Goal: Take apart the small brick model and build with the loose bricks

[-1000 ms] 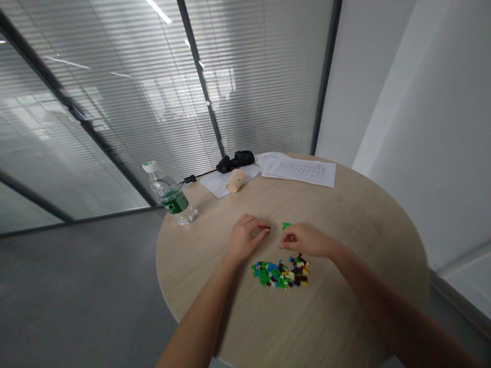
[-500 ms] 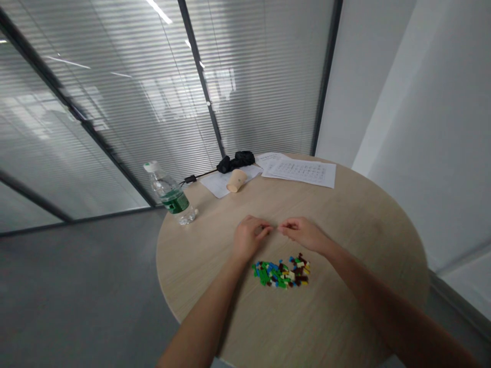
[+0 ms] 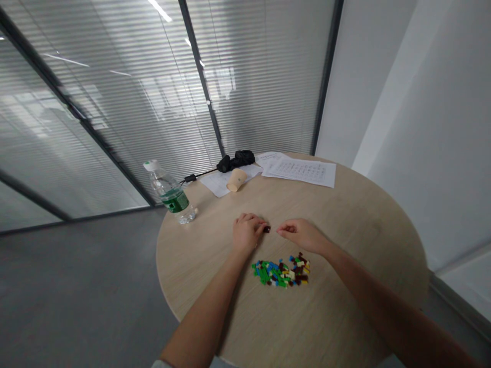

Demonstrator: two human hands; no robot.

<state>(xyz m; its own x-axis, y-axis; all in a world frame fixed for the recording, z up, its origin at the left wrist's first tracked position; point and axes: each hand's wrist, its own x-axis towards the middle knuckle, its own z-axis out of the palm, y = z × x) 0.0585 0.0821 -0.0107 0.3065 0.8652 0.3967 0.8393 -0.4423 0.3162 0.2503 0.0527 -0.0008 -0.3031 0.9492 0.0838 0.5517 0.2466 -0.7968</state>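
My left hand point(image 3: 246, 234) is closed at its fingertips on a small dark brown toy brick point(image 3: 267, 229), close over the table. Just to the right, my right hand point(image 3: 301, 233) hovers with thumb and fingertips pressed together; whether a tiny piece sits between them I cannot make out. A small gap separates the two hands. Nearer to me lies a loose pile of small toy bricks point(image 3: 274, 274) in green, blue, brown, cream and yellow, between my forearms.
The round wooden table point(image 3: 356, 220) carries a water bottle point(image 3: 174, 198) at its left edge. Towards the back are a paper cup point(image 3: 236, 180) on its side, printed sheets point(image 3: 303, 171) and a black bundled item point(image 3: 236, 160) with a cable. Beyond stands a glass partition with blinds.
My left hand has turned knuckles-up, and the dark brown brick now shows at its fingertips. My right hand has drawn slightly away, barely moving. The pile is unchanged.
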